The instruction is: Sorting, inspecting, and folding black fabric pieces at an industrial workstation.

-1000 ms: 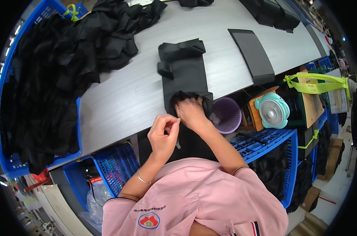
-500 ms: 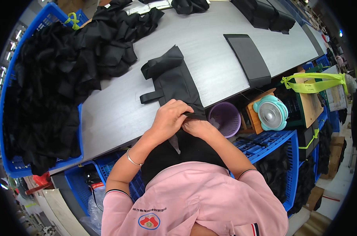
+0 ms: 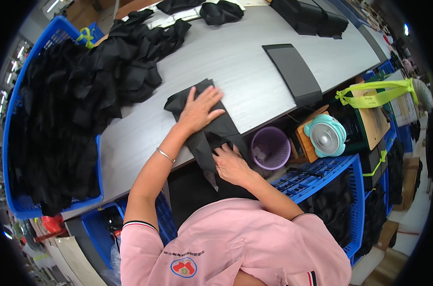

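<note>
Black cloth (image 3: 224, 127), probably being flattened: left hand (image 3: 199, 111) fingers spread over its eleven-o'clock end; right hand (image 3: 231, 165) at five o'clock, can't tell if pinching. Next likely needs steady pressure.

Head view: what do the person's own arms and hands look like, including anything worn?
The left hand and right hand are gloveless. A slim, silver-coloured metal bangle circles the left forearm; none shows on the right. Short, pink fabric sleeves have dark edging, with a white stripe on the left.
</note>
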{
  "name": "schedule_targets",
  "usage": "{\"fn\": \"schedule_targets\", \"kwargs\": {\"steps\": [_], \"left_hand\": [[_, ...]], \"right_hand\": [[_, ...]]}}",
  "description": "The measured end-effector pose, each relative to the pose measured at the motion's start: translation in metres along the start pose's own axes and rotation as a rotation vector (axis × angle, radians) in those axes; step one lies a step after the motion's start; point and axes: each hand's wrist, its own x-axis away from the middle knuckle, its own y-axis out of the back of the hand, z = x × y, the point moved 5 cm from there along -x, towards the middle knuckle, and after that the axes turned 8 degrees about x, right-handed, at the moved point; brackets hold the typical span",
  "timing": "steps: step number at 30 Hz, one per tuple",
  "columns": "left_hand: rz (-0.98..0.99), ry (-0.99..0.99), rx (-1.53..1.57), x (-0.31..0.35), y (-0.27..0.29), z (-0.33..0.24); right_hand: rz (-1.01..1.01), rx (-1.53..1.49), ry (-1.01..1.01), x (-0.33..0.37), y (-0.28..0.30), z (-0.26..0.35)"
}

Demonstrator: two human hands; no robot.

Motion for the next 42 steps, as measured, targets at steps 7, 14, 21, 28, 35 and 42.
{"fn": "schedule_targets", "kwargs": {"steps": [7, 14, 21, 28, 35, 42], "left_hand": [[-0.161, 0.417, -0.208, -0.001, 0.010, 0.041], [-0.203, 0.535, -0.166, 0.022, -0.027, 0.015], [-0.182, 0.301, 0.287, 0.023, -0.024, 0.031], [-0.102, 0.332, -0.180, 0.050, -0.021, 0.042], [-0.094, 0.320, -0.224, 0.050, -0.020, 0.046], [-0.146, 0.297, -0.359, 0.057, 0.019, 0.051]], "right_hand": [[-0.607, -0.054, -0.092, 0.073, 0.013, -0.021], [-0.431, -1.674, -0.622, 0.087, -0.023, -0.051], [-0.833, -1.548, -0.687, 0.149, -0.063, -0.106], [-1.681, -1.775, -0.837, 0.416, -0.133, -0.195], [-2.181, -1.145, -1.245, 0.693, -0.168, -0.197], [-2.197, -1.061, -1.533, 0.816, -0.159, -0.210]]}}
